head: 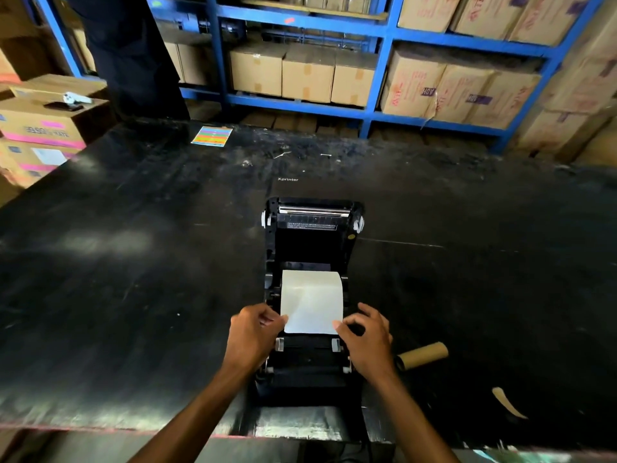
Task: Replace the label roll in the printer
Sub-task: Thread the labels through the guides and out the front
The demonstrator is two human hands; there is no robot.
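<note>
Room: blue shelving (384,31) at 12 o'clock, stacked with cardboard boxes (307,73).
Surface (133,245): black, scuffed; coloured sheet (211,136) at 11 o'clock.
Printer (309,295): centre, lid up.
Label paper (312,300): white strip drawn out over the open bay towards 6 o'clock.
Empty core (424,355): cardboard tube at 4 o'clock, beside printer.
Left hand (253,332): fingers curled, pinching paper's left corner.
Right hand (365,339): half-closed, fingertips on paper's right corner.

Both hands forward: left (255,332) pinching, right (365,335) pinching.
</note>
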